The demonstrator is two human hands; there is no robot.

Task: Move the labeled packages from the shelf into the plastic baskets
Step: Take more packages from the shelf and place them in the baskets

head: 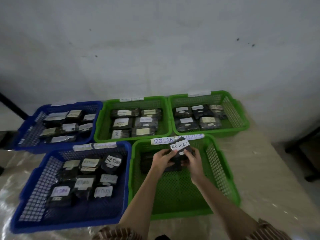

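A black package (180,153) with a white "RETURN" label is held over the far end of the near green basket (223,181). My left hand (161,160) grips its left side and my right hand (192,159) grips its right side. A dark package (146,161) lies on that basket's floor under my left hand, partly hidden. A paper strip reading "RETURN OVERDUE" (162,140) is stuck on the basket's far rim.
A near blue basket (34,196) on the left holds several labeled black packages. Behind stand a blue basket (27,129) and two green baskets (102,122) (239,115), all with several packages. A white wall is behind; dark furniture stands at the right.
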